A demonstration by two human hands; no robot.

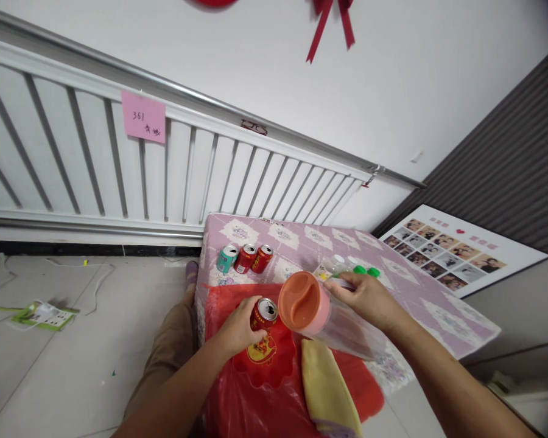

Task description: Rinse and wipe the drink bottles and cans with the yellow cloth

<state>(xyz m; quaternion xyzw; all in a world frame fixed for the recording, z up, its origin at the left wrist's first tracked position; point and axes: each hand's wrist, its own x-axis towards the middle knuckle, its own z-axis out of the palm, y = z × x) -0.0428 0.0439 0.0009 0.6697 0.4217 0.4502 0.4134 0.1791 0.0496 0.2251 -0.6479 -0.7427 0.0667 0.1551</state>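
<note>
My left hand [238, 330] is wrapped round an opened red drink can [263, 312], held upright over a scalloped red plate [278, 365] with a yellow print. Closed on the handle of a clear plastic pitcher [352, 328], my right hand [364, 297] keeps it tipped on its side. The pitcher's orange lid [301, 302] faces the can's top, close beside it. Whether any liquid is passing between them I cannot tell. Below the pitcher lies a folded yellow cloth [327, 386].
Behind the can stand a teal can [227, 259] and two red cans [254, 258]. Bottles with green caps [366, 271] and white caps are at the back right. A red plastic sheet [256, 407] covers part of the purple flowered tablecloth [315, 236]. A white radiator [178, 164] runs behind.
</note>
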